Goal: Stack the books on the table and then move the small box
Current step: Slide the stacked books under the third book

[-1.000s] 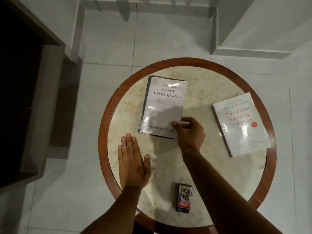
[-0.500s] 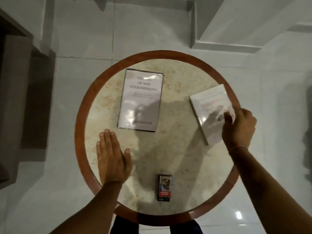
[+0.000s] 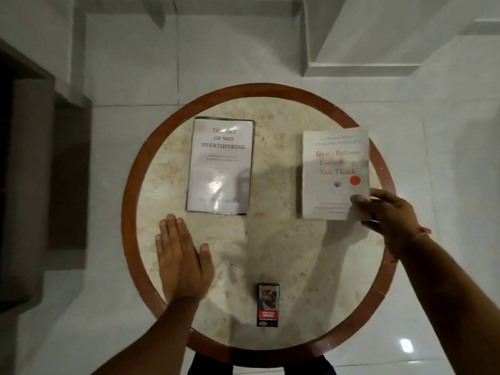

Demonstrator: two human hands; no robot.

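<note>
On the round table, nothing lies between the grey book at eleven o'clock and the white book at two o'clock, whose near corner the right hand pinches, while the left hand rests flat at eight o'clock, fingers together, and the small box lies at six o'clock.

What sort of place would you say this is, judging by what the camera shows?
Probably a room in a home, perhaps a sitting area. A small round table with a wooden rim stands on a glossy white tiled floor, two self-help paperbacks lie on it, and dark wooden furniture sits alongside.
</note>
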